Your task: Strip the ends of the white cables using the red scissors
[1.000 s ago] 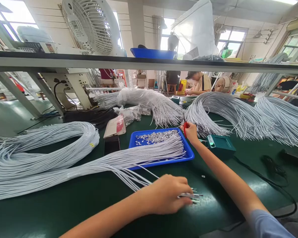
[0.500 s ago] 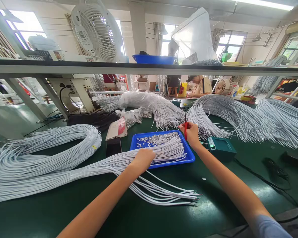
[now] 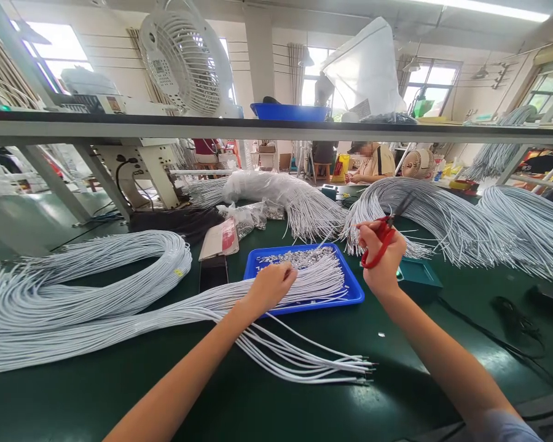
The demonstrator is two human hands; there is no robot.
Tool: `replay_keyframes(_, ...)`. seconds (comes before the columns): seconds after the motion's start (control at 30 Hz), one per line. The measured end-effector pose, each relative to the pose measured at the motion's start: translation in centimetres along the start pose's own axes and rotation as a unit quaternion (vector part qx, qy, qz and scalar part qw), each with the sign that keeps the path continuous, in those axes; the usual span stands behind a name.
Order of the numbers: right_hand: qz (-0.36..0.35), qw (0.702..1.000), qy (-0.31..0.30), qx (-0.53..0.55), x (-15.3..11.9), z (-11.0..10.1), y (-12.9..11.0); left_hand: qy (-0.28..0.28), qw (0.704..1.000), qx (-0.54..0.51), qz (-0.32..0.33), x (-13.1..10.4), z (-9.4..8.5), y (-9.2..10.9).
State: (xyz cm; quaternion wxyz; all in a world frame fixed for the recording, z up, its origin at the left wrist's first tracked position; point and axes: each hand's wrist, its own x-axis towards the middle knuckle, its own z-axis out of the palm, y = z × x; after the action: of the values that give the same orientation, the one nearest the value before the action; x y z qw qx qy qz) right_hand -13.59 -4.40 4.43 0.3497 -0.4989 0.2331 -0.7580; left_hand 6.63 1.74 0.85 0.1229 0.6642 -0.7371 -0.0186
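Note:
My left hand (image 3: 273, 287) is closed, thumb against fingers, over a bundle of white cables (image 3: 322, 279); what is between its fingertips I cannot make out. The bundle's ends lie across a blue tray (image 3: 299, 308) that also holds many small silvery pieces (image 3: 281, 258). To the right of the tray, my right hand (image 3: 384, 264) is raised and wrapped round red-handled scissors (image 3: 381, 245), whose dark blades point up and away. Its thumb and forefinger are close together. Below the tray several separate cables (image 3: 304, 362) rest on the green table.
A coiled cable bundle (image 3: 166, 258) lies left, beside a dark phone (image 3: 213, 273) and a paper packet (image 3: 219, 240). Behind are more cable bundles (image 3: 442, 215). A green box (image 3: 421, 276) with a cord sits right. An overhead shelf (image 3: 276, 130) spans the table. A person (image 3: 373, 162) sits beyond.
My right hand has moved right and turned, bringing the scissors away from the tray's far corner. My left hand has lifted slightly and rotated over the bundle. The view has shifted a little.

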Motion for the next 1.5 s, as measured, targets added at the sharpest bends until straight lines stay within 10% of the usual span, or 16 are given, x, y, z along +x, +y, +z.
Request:
replay_keyframes(0.17, 0.029, 0.997, 0.052, 0.044, 0.0, 0.2, -0.9, -0.028, 0.936, -0.313, 0.157, -2.0, -0.2, 2.8)
replay_keyframes(0.53, 0.157, 0.976, -0.146, 0.032, -4.8, 0.2, -5.4, 0.156, 0.866, -0.337, 0.335, -7.3, -2.5, 6.8)
replay_keyframes(0.97, 0.149, 0.957, -0.246, -0.032, -6.1, 0.6, -5.8, 0.228, 0.863, -0.417, 0.172, -5.2, -3.5, 5.0)
replay_keyframes(1.5, 0.170, 0.948, -0.266, 0.034, -6.4, 0.8, -5.1, 0.168, 0.873, -0.437, 0.136, -5.5, -3.7, 5.3)
